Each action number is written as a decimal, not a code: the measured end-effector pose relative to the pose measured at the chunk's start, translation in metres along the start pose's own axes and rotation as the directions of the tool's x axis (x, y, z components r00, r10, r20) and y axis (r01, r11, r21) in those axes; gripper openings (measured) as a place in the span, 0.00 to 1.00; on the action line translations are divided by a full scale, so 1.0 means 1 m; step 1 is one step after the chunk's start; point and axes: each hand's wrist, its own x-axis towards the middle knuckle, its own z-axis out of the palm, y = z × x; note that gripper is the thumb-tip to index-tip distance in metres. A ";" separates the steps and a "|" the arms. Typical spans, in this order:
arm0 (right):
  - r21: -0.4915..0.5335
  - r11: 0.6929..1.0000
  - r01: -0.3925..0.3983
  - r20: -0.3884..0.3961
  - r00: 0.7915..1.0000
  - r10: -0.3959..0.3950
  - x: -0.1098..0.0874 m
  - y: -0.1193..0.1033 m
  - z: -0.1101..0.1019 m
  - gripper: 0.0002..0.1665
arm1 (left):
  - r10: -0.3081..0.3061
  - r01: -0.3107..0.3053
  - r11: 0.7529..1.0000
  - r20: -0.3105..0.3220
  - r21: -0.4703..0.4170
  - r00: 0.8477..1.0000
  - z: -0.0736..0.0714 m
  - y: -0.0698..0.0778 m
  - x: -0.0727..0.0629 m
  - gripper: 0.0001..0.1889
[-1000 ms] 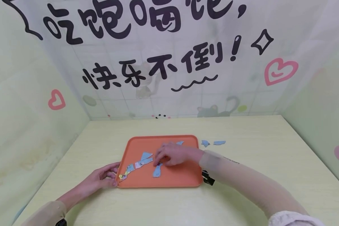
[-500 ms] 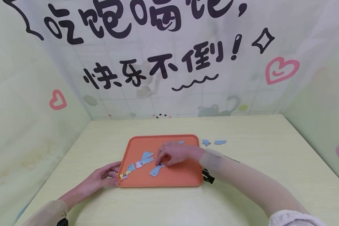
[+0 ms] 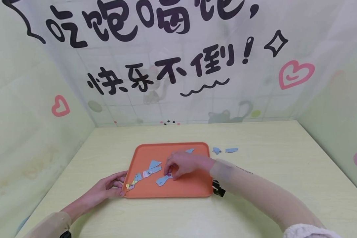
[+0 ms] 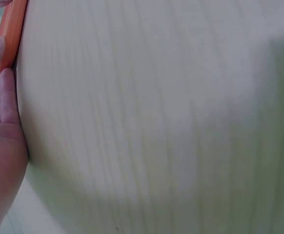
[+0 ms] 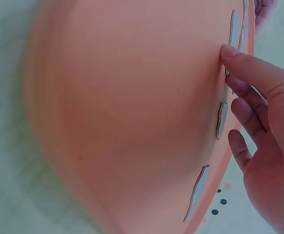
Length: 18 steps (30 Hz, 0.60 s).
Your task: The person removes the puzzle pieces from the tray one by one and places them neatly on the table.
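At the left side of the orange tray [image 3: 193, 188], my left hand [image 3: 107, 185] holds the rim, thumb at the front corner and fingers bent along the outer wall. In the left wrist view its fingertips meet the tray edge [image 4: 16, 29]. My right hand [image 3: 182, 163] reaches over the tray and pinches one end of a light-blue flat puzzle piece [image 3: 162, 180] between thumb and index finger. That end has a purple mark, partly covered by the fingers. Left of it, several joined pieces [image 3: 138, 176] form a slanting strip, with a blue triangular piece [image 3: 155, 164] against its upper end.
Another blue piece [image 3: 190, 150] lies in the tray's far right, partly behind my right hand. Outside the tray, two blue pieces, one jagged [image 3: 217, 150] and one long [image 3: 231, 150], lie on the pale wooden table [image 3: 264, 155]. Printed cloth walls [image 3: 178, 105] enclose the table.
The pinched piece has turned, its free end swinging left towards the strip. My right hand has shifted very slightly. My left hand has stayed at the tray's rim.
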 end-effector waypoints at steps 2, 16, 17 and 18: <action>0.047 0.999 -0.011 -0.002 1.000 0.011 0.000 0.000 0.002 0.13 | 0.002 -0.002 1.000 0.001 -0.002 1.000 0.000 -0.001 0.000 0.36; 0.116 0.993 -0.025 -0.025 0.999 0.028 -0.006 -0.004 0.003 0.10 | 0.024 -0.024 1.000 0.017 -0.016 1.000 0.000 -0.001 -0.001 0.38; 0.124 0.992 -0.022 -0.025 0.999 0.026 -0.007 -0.004 0.002 0.10 | 0.024 -0.023 1.000 0.017 -0.015 1.000 0.000 0.000 -0.001 0.38; 0.126 0.992 -0.022 -0.023 0.999 0.026 -0.007 -0.004 0.002 0.11 | 0.022 -0.022 1.000 0.016 -0.017 1.000 0.000 0.000 -0.001 0.38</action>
